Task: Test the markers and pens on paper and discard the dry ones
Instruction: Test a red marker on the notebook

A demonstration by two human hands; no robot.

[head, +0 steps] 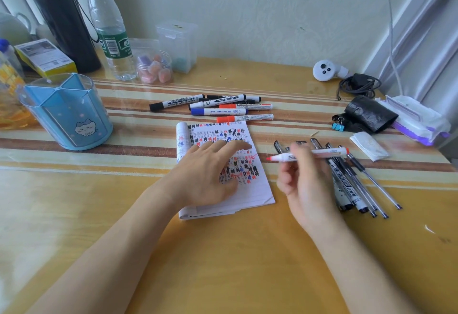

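A white notepad lies mid-table, its page covered with black, red and blue test marks. My left hand rests flat on it, fingers spread. Just right of the pad, my right hand holds an uncapped red whiteboard marker horizontally, its red tip pointing left above the table. Behind the pad lies a group of capped markers in black, blue and red. Under and to the right of my right hand lies a pile of pens and black markers.
A blue pen holder stands at the left. Bottles, a clear jar and plastic boxes line the back wall. A white controller, cable, black roll, blue binder clip, folded tissue and wipes pack sit at the right.
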